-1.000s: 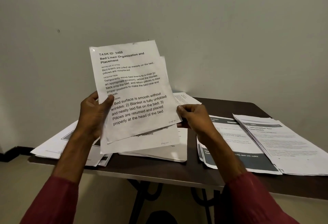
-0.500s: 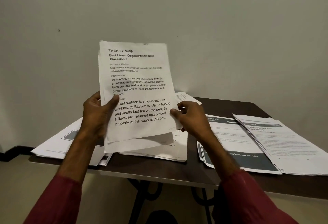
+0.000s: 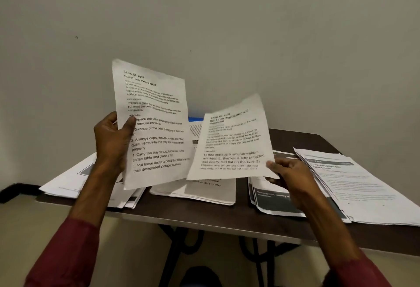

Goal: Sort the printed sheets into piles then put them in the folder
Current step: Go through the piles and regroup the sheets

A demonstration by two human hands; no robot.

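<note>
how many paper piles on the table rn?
4: left white paper pile behind the left hand, centre pile, dark-banded pile right of centre, far-right pile at the brown table's edge. The held sheets may hide more.

Plain pale wall w/ two tiny dark specks is filling the top & bkgd in dim light, a dark brown table is standing in front on curved black legs, & beige floor is showing below w/ a dark strip lying far left.
</note>
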